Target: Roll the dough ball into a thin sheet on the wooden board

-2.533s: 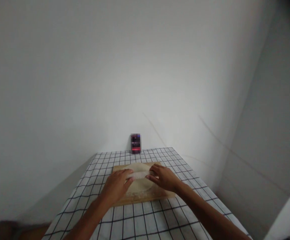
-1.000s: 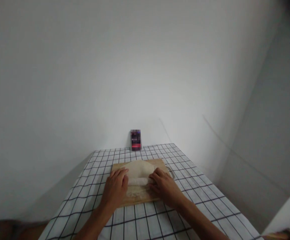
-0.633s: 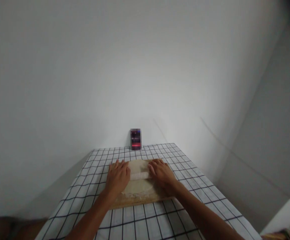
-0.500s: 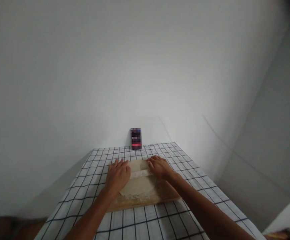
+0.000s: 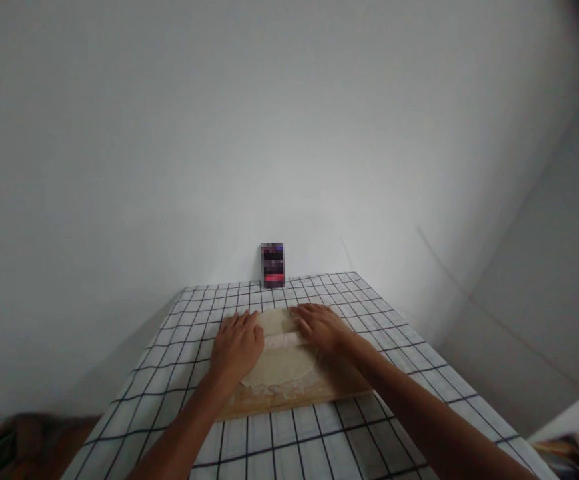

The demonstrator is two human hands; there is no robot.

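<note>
A pale sheet of dough (image 5: 280, 368) lies flattened on a floured wooden board (image 5: 289, 399). Across the dough runs a whitish rolling pin (image 5: 283, 341), seen only between my hands; its ends are hidden beneath them. My left hand (image 5: 238, 343) presses palm down over the pin's left part, fingers stretched forward and thumb toward the middle. Over the right part lies my right hand (image 5: 322, 327), palm down, its fingers extended and pointing inward to the left. Neither hand visibly wraps its fingers round the pin.
A white tablecloth with dark grid lines (image 5: 249, 453) covers the table. At its far edge a dark, pixelated upright box-like object (image 5: 273, 265) stands against the white wall (image 5: 289, 133). Blurred brown items (image 5: 29, 440) show beyond the table at lower left.
The view has shifted, so table and board appear slightly higher. Both hands stay on the rolling pin, with little visible shift over the dough. The right hand's fingers look flatter.
</note>
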